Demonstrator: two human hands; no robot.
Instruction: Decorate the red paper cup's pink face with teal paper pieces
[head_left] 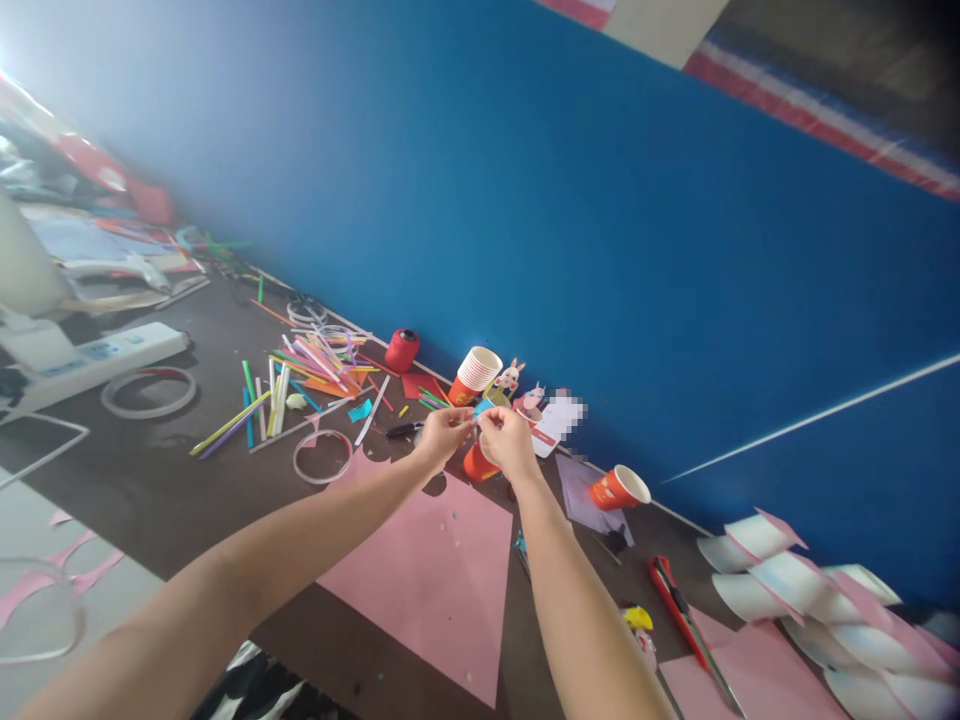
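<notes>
The left hand (446, 437) and the right hand (504, 437) are positioned close together above the table (292, 630). A small blue piece (482, 408) lies between the two sets of fingertips. The right hand is closed in a pinch on the blue piece, from its right side. The left hand is also closed in a pinch—its fingertips meet the blue piece at the left side. The exact shape of the blue piece is too small to tell.

Directly below the hands is a red cup (480, 463), partly hidden by the right hand. Behind the hands, near the wall (525, 200), is a cup stack (477, 375), with a rabbit figure (510, 377) just beside it on the right. A black pen (404, 430) lies to the left of the left hand.

A pink sheet (442, 570) with cut-outs along its far edge lies flat under the forearms. To its left is a clear ring (322, 457); beyond the ring are loose straws (326, 362) and a blue scrap (360, 411). A red spool (403, 351) is located near the wall.

To the right of the right forearm, a tilted cup (616, 488) rests at the purple paper (589, 495). A red cutter (686, 615) lies nearer the viewer—partly over pink paper (757, 665). Rolled white forms (810, 590) with pink edges occupy the far right. A power strip (112, 362) is at the left.
</notes>
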